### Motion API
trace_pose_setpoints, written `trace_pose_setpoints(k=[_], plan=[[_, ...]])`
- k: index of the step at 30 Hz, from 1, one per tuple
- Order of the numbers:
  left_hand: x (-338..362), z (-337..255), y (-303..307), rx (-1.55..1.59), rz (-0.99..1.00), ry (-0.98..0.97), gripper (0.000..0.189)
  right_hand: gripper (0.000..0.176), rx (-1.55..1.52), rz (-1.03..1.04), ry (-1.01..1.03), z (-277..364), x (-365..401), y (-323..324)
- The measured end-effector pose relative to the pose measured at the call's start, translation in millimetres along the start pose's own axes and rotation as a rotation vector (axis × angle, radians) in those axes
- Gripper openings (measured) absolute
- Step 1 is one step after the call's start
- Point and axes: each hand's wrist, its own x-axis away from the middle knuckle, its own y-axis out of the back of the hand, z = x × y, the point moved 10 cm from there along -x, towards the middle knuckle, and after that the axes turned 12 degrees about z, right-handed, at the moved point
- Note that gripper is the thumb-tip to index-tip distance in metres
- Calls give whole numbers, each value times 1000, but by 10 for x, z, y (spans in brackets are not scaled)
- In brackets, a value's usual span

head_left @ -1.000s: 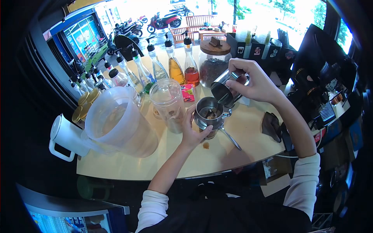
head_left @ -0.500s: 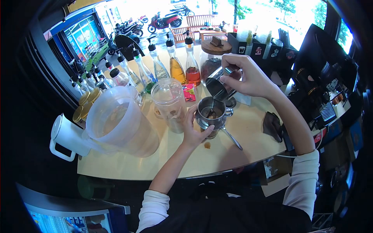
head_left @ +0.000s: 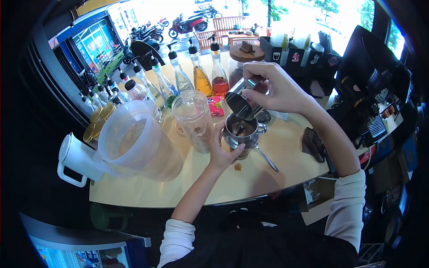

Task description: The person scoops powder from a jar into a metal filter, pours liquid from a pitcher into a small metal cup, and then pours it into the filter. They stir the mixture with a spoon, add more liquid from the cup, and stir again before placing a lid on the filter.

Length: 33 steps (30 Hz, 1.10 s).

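My left hand (head_left: 221,154) wraps the near left side of a metal drip coffee filter (head_left: 231,139) with a small side handle. Brown contents show inside it, and a glass (head_left: 244,155) is partly visible beneath. Above the filter, my right hand (head_left: 281,91) grips a stainless steel pitcher (head_left: 239,99) by its handle. The pitcher is tipped steeply, mouth down to the left, its lip just over the filter's opening. A spoon (head_left: 268,160) lies to the right of the glass. Left of my left hand stands a clear plastic jar (head_left: 192,116).
A large translucent pitcher (head_left: 143,143) and a white jug (head_left: 73,156) stand at left. Pump bottles (head_left: 202,73) line the back, beside a wooden-lidded jar (head_left: 246,52). A dark cloth (head_left: 313,145) lies at right, and a brown spill (head_left: 237,167) marks the table (head_left: 214,187).
The steel pitcher has tipped further and shifted slightly left and down over the filter. The stream seen at its lip before is less distinct now. My left hand stays on the filter.
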Motion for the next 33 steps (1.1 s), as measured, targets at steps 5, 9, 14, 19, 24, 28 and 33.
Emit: trace_pose_setpoints(k=[5,9,14,19,24,28,33], plan=[[1,-3,-2,21,-14,-4,76,23,-8,-13,-31,-82,21,34],[4,14,-5,5,-6,3,76,24,89,-29,-19,-94,48,87],[3,7,-3,11,-11,2,76,24,-10,-80,-51,-163,153,134],[8,23,-3,31,-13,9,76,20,-157,-237,-126,-430,479,246],[18,46,-1,45,-16,12,76,23,-601,-482,-204,-1244,1100,-8],[11,18,-8,23,-7,27,76,20,-870,-677,-379,-1956,1677,-497],[23,45,-11,61,-24,28,76,20,-1166,-873,-408,-2373,1983,-988]])
